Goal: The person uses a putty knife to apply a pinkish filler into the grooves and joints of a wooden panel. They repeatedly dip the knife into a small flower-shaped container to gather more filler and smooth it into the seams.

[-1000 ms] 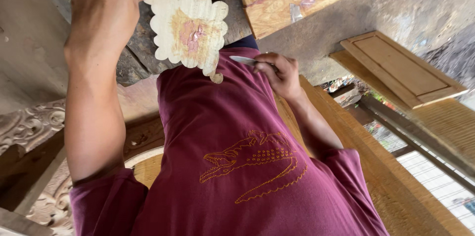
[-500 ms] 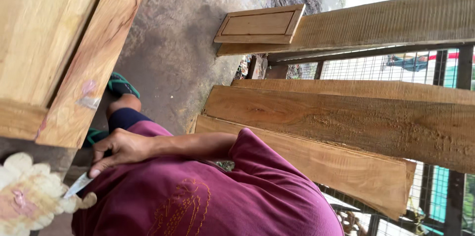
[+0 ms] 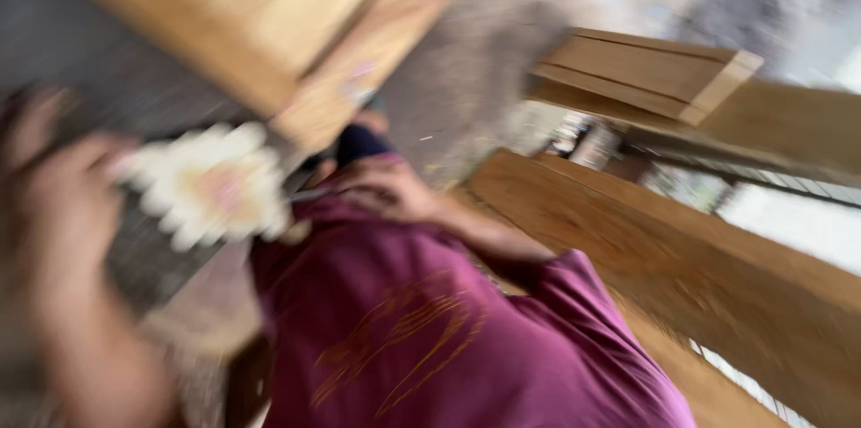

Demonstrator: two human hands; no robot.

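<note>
The view is badly blurred by motion. My left hand [image 3: 58, 186] holds a pale, flower-shaped carved wooden piece [image 3: 208, 192] by its left edge, in front of my maroon shirt [image 3: 421, 329]. My right hand [image 3: 387, 190] is closed on a thin metal blade [image 3: 309, 196] whose tip reaches the right side of the flower. Whether the tip touches the wood is lost in the blur.
Thick wooden planks [image 3: 224, 6] lie at the upper left over a grey concrete floor [image 3: 475, 69]. A small panelled wooden door [image 3: 646, 74] lies at the upper right. Long boards [image 3: 682, 248] run along the right side.
The view has swung back to the left, so the carved flower and my left hand are in frame again. The right hand stays at the flower with the blade.
</note>
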